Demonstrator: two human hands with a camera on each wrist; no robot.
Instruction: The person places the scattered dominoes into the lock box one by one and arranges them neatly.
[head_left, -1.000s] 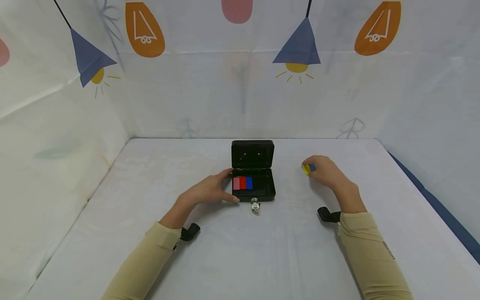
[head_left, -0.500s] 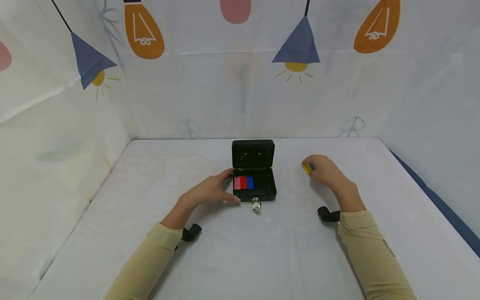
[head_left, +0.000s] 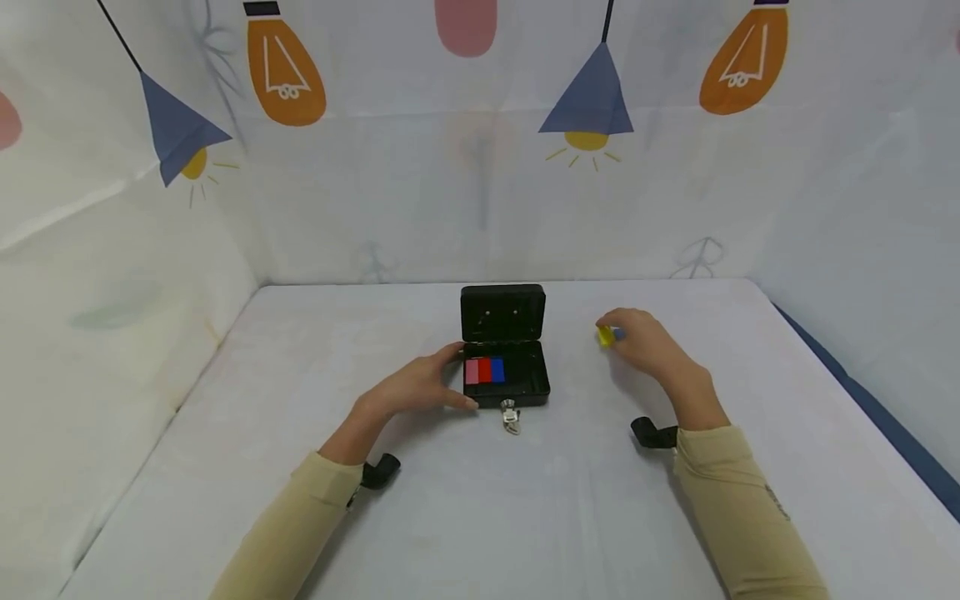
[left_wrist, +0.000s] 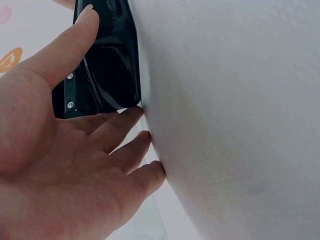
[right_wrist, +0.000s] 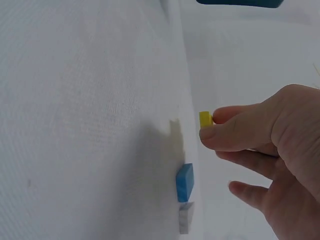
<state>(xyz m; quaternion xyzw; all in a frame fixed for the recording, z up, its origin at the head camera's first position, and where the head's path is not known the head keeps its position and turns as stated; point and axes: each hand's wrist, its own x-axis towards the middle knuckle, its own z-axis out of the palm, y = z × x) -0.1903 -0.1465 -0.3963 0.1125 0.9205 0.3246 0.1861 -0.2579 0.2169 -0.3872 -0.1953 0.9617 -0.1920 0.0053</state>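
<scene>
A small black cash box (head_left: 528,375) stands with its lid up at mid-table. Pink (head_left: 472,372), red (head_left: 485,370) and blue (head_left: 497,370) blocks lie side by side in its left part. My left hand (head_left: 416,387) holds the box's left end, thumb at the front and fingers toward the back. Between thumb and index finger, my right hand (head_left: 648,342) pinches a yellow block (right_wrist: 205,119), held off the table. Below that hand rest a loose blue block (right_wrist: 185,182) and a whitish block (right_wrist: 186,218), the latter hidden in the head view.
Keys (head_left: 511,417) hang from the lock at the box's front. White cloth covers the table (head_left: 480,517). A printed white sheet (head_left: 420,192) rises behind it, with further sheets at both sides.
My right hand has lifted the yellow block and shifted slightly left, away from the loose blue block. The left hand and the box stay in place; the head view tilts slightly.
</scene>
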